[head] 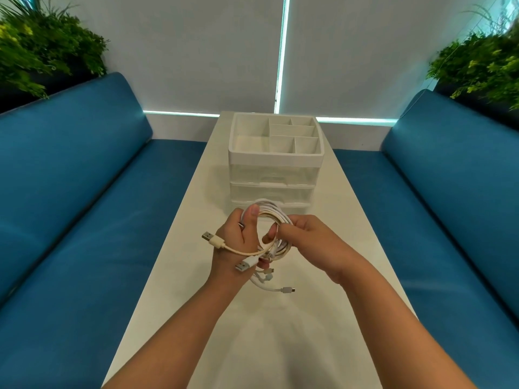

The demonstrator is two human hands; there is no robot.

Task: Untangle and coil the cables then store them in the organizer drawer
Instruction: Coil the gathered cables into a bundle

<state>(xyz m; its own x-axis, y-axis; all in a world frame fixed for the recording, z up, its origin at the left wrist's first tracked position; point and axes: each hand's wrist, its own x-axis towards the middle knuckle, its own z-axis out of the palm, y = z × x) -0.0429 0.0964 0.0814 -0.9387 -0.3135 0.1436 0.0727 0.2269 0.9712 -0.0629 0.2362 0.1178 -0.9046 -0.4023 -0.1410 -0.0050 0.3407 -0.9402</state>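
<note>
Head view: both hands hold the cables (266,220) as one bundle above the table (252,332), left hand (238,237) gripping with thumb over the loops, right hand (303,234) pinching the opposite side. Loose plugs dangling beneath the left wrist could snag and undo the coil. The organizer (275,164) sits just beyond the hands, drawers closed.

a long white table (174,276) runs from 6 o'clock up to 12 o'clock. toward its 12 o'clock end stands a white organizer (275,164), its open top tray split into compartments, with two clear drawers stacked below, both apparently pushed in. it sits about midway between the table's 3 and 9 o'clock edges.
</note>
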